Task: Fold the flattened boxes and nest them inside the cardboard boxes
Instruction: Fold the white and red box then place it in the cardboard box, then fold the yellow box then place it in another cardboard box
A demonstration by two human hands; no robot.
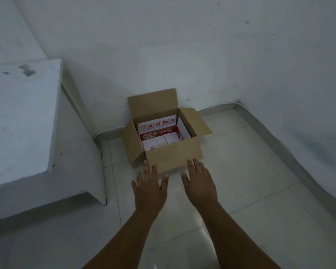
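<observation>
Head view, looking down at a tiled floor [241, 162] where it meets a pale wall [182, 45]. An open brown cardboard box [173, 155] stands on the floor close to the wall, all four flaps turned outward: the far flap rises against the wall, the left and right flaps splay to the sides, and the near flap hangs down toward the person. Inside it sits a red-and-white printed box [159, 133], its upright white panel bearing a row of small red pictograms; its interior shows white panels whose arrangement cannot be resolved. The left hand [150, 186] and the right hand [199, 183] reach forward side by side, palms down, each with fingers extended and spread, gripping nothing. The fingertips [146, 164] of the left hand overlap the lower edge of the near flap, as do those of the right; whether they touch the cardboard cannot be told. To the left, a white table [21, 117] with a stained top stands on a panel leg, well apart from the carton.
</observation>
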